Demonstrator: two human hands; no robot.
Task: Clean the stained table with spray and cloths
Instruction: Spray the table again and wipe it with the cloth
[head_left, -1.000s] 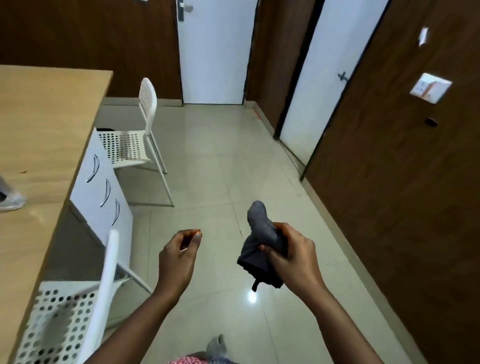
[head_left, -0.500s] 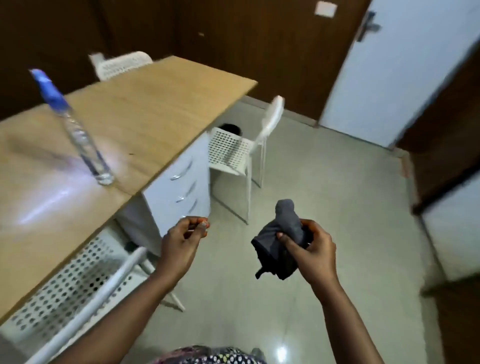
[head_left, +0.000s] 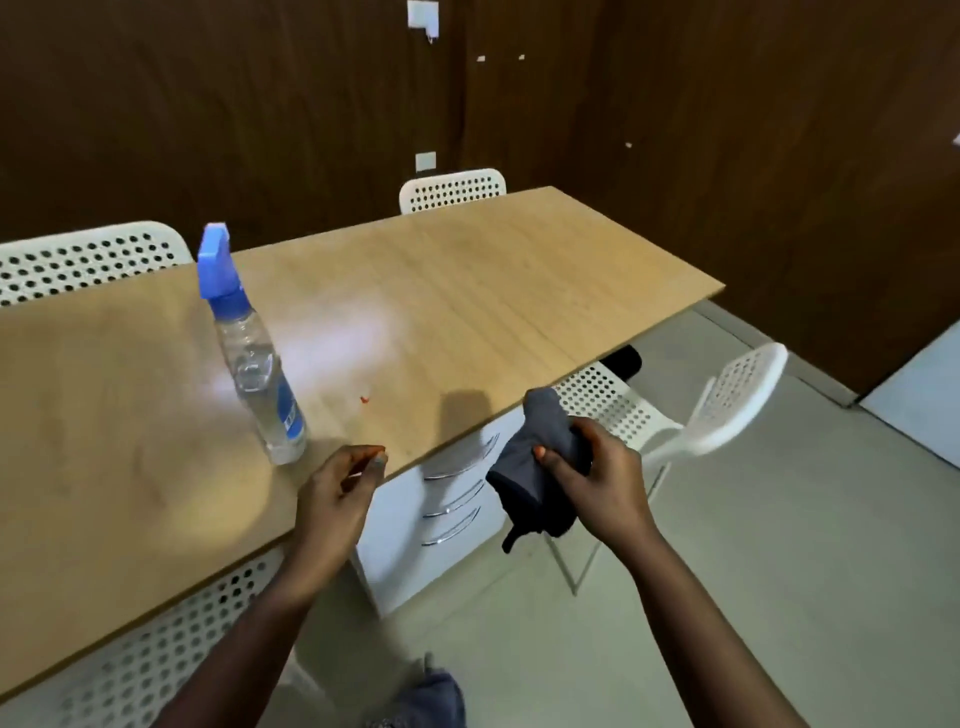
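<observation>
While right hand (head_left: 602, 478) grips cloth (head_left: 540, 457), spray bottle (head_left: 249, 353) stands leftward.

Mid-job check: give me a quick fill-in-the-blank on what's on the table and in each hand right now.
1. The right hand grips a bunched grey ____.
2. The spray bottle on the table has a ____ trigger head.
3. The left hand holds ____, fingers loosely curled over the table's near edge.
4. The small red stain lies to the ____ of the bottle as the camera sees it.

Missing words: cloth; blue; nothing; right
</observation>
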